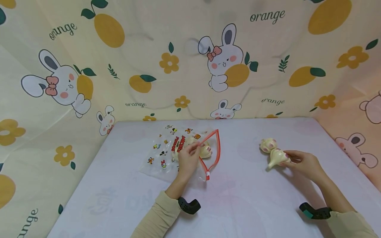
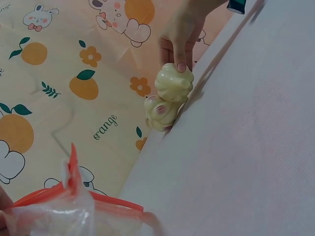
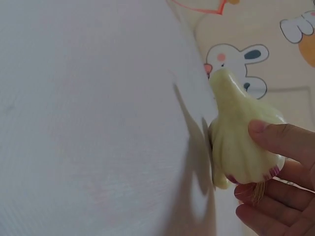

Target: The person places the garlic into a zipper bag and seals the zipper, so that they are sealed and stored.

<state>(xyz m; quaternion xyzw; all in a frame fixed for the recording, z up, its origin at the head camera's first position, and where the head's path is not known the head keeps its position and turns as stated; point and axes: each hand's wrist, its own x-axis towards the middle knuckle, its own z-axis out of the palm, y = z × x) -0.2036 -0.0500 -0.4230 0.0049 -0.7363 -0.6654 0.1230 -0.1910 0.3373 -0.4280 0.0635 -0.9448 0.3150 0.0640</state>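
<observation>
A clear zip bag (image 1: 160, 165) with cartoon prints and a red zip edge lies on the table, with pale garlic bulbs (image 1: 205, 151) inside. My left hand (image 1: 189, 158) pinches the red edge of its mouth, which stands apart in a loop. On the right, my right hand (image 1: 306, 165) holds a garlic bulb (image 1: 278, 157) between thumb and fingers. The right wrist view shows the thumb on the side of this garlic bulb (image 3: 243, 132), its stem pointing away from the palm. Just behind it sits a second garlic bulb (image 1: 268, 144) with purplish patches.
The white tabletop (image 1: 238, 198) reaches back to a cream curtain (image 1: 184, 76) printed with rabbits and oranges. Black bands (image 1: 189, 205) sit at both wrists. An orange slider (image 1: 207, 175) hangs at the near end of the bag's zip.
</observation>
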